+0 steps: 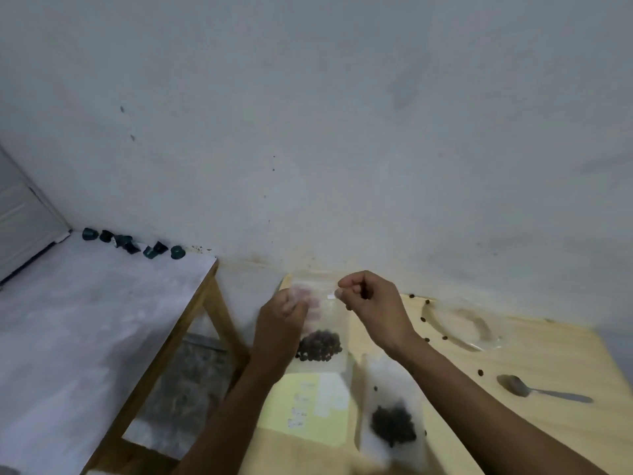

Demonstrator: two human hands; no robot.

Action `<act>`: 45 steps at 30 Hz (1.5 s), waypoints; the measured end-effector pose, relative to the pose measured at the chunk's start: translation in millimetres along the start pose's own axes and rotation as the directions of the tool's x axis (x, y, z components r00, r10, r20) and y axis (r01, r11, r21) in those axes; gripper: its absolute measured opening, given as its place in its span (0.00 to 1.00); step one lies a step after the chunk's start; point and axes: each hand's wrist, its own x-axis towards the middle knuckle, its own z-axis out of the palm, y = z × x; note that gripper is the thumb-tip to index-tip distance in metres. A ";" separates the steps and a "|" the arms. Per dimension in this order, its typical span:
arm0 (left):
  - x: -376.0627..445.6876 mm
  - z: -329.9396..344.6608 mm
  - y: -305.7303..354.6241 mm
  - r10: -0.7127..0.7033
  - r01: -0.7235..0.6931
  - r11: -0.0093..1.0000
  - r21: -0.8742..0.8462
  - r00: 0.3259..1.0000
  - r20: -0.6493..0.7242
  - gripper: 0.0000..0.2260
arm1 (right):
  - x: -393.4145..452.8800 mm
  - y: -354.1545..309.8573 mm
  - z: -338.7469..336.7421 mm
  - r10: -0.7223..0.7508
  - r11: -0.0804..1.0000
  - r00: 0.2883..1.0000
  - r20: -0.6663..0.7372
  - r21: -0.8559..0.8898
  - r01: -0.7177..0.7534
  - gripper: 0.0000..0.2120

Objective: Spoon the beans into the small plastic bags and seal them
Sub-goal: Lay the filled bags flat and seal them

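Observation:
A small clear plastic bag hangs upright above the wooden table, with dark beans gathered at its bottom. My left hand pinches the bag's top edge on the left. My right hand pinches the same edge on the right. A second bag with beans lies flat on the table below my right forearm. A metal spoon lies on the table at the right, bowl to the left. A clear plastic dish sits near the wall, and loose beans are scattered around it.
A yellow paper sheet lies on the table under the held bag. To the left stands a bench with a pale top and wooden legs, with several dark green caps along the wall. A grey wall rises straight behind the table.

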 end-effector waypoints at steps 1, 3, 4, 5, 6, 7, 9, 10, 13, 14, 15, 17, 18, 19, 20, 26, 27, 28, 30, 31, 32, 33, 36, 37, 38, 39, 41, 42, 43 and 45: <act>1.2 9.3 6.7 0.022 -0.021 1.000 -0.014 1.000 0.019 0.05 | 0.8 -4.0 -4.5 -0.009 1.000 1.000 -0.026 -0.018 0.008 0.02; 1.9 26.3 19.0 0.038 -0.035 0.997 -0.069 0.999 0.031 0.06 | 2.2 -9.8 -14.0 -0.027 0.999 0.995 -0.095 -0.043 0.023 0.02; 2.1 33.6 24.1 0.032 -0.029 0.995 -0.092 0.999 0.032 0.06 | 2.3 -11.8 -18.8 -0.033 0.999 0.991 -0.129 -0.046 0.027 0.02; 2.5 40.3 28.0 0.026 -0.022 0.994 -0.106 0.999 0.040 0.06 | 2.3 -13.1 -23.3 -0.037 0.998 0.987 -0.157 -0.049 0.029 0.02; 3.1 46.1 31.7 0.023 -0.017 0.994 -0.106 0.998 0.058 0.06 | 1.9 -14.0 -27.7 -0.038 0.998 0.983 -0.179 -0.055 0.029 0.02; 3.3 51.0 35.4 0.023 -0.015 0.995 -0.100 0.996 0.083 0.06 | 1.0 -14.9 -31.7 -0.038 0.998 0.979 -0.198 -0.065 0.026 0.02; 4.8 59.6 41.7 0.017 -0.003 0.995 -0.104 0.992 0.129 0.06 | -0.7 -15.5 -39.3 -0.040 0.997 0.971 -0.234 -0.080 0.022 0.02; 5.0 63.3 44.5 0.017 -0.001 0.994 -0.109 0.989 0.145 0.07 | -1.0 -15.6 -42.8 -0.041 0.996 0.966 -0.254 -0.084 0.021 0.02; 4.1 74.6 52.2 0.034 -0.013 0.992 -0.127 0.986 0.161 0.07 | -2.3 -16.0 -52.2 -0.034 0.997 0.956 -0.293 -0.074 0.013 0.03; 4.0 78.0 54.1 0.038 -0.016 0.990 -0.140 0.987 0.159 0.07 | -2.7 -16.4 -54.9 -0.027 0.998 0.955 -0.297 -0.062 0.008 0.02; 4.0 81.3 55.9 0.040 -0.016 0.988 -0.152 0.986 0.160 0.06 | -2.9 -16.6 -57.8 -0.022 0.999 0.953 -0.301 -0.053 0.006 0.02; 3.6 87.6 60.2 0.043 -0.015 0.987 -0.162 0.984 0.173 0.06 | -3.4 -17.9 -63.7 -0.018 0.999 0.949 -0.314 -0.051 0.002 0.03; 3.7 90.3 62.3 0.047 -0.017 0.986 -0.164 0.983 0.179 0.06 | -3.3 -18.8 -66.5 -0.022 0.998 0.946 -0.322 -0.060 0.003 0.03; 3.9 92.8 63.9 0.051 -0.021 0.986 -0.165 0.982 0.184 0.06 | -3.0 -18.8 -69.2 -0.030 0.997 0.943 -0.331 -0.072 0.007 0.03; 4.1 95.1 65.2 0.055 -0.023 0.985 -0.173 0.981 0.187 0.06 | -3.1 -19.2 -71.7 -0.037 0.997 0.940 -0.340 -0.079 0.010 0.03; 7.9 108.0 66.8 0.032 0.011 0.980 -0.196 0.976 0.216 0.06 | -3.3 -16.5 -77.7 -0.101 0.990 0.924 -0.368 -0.130 0.057 0.02; 9.0 109.1 67.4 0.035 0.006 0.982 -0.190 0.978 0.207 0.06 | -2.9 -15.4 -78.5 -0.113 0.989 0.922 -0.371 -0.127 0.070 0.03; 9.8 109.9 68.7 0.040 -0.003 0.983 -0.183 0.979 0.200 0.05 | -3.4 -15.4 -79.2 -0.123 0.988 0.918 -0.377 -0.129 0.080 0.06; 11.8 110.1 70.6 0.057 -0.024 0.985 -0.170 0.980 0.190 0.05 | -3.8 -14.0 -81.2 -0.129 0.986 0.897 -0.422 -0.150 0.072 0.17; 12.5 109.9 71.1 0.062 -0.031 0.986 -0.164 0.980 0.187 0.05 | -3.5 -12.6 -82.7 -0.112 0.988 0.887 -0.448 -0.146 0.051 0.24; 12.6 109.8 72.0 0.067 -0.036 0.986 -0.163 0.980 0.186 0.05 | -2.7 -11.0 -84.1 -0.065 0.992 0.885 -0.460 -0.124 0.008 0.29; 12.9 109.9 72.2 0.069 -0.039 0.986 -0.160 0.980 0.186 0.04 | -1.2 -9.2 -85.4 -0.004 0.995 0.891 -0.453 -0.087 -0.039 0.31; 15.4 110.2 71.1 0.056 -0.027 0.989 -0.146 0.978 0.200 0.03 | 4.4 -5.2 -92.7 0.166 0.985 0.935 -0.312 0.106 -0.139 0.17; 16.6 110.0 70.2 0.055 -0.025 0.990 -0.141 0.976 0.210 0.03 | 4.4 -4.2 -95.3 0.180 0.974 0.951 -0.251 0.181 -0.136 0.14; 17.4 109.9 69.2 0.057 -0.025 0.990 -0.141 0.973 0.223 0.03 | 2.3 -6.6 -96.6 0.191 0.956 0.961 -0.200 0.260 -0.136 0.12; 18.4 109.9 67.9 0.058 -0.026 0.990 -0.137 0.970 0.235 0.03 | 1.7 -6.0 -97.2 0.183 0.946 0.967 -0.174 0.298 -0.125 0.10; 20.3 110.1 65.8 0.053 -0.024 0.993 -0.119 0.968 0.247 0.03 | 0.9 -3.8 -97.3 0.156 0.944 0.972 -0.176 0.315 -0.094 0.05; 21.5 110.1 64.6 0.050 -0.022 0.993 -0.112 0.967 0.251 0.03 | 0.0 -5.8 -95.6 0.148 0.946 0.971 -0.190 0.314 -0.083 0.05; 22.7 110.2 63.3 0.046 -0.018 0.994 -0.110 0.966 0.256 0.03 | 1.9 -1.5 -94.8 0.143 0.952 0.970 -0.195 0.296 -0.080 0.07; 24.9 110.5 61.0 0.023 0.007 0.994 -0.112 0.964 0.263 0.03 | 4.8 4.5 -93.6 0.165 0.951 0.970 -0.179 0.289 -0.109 0.08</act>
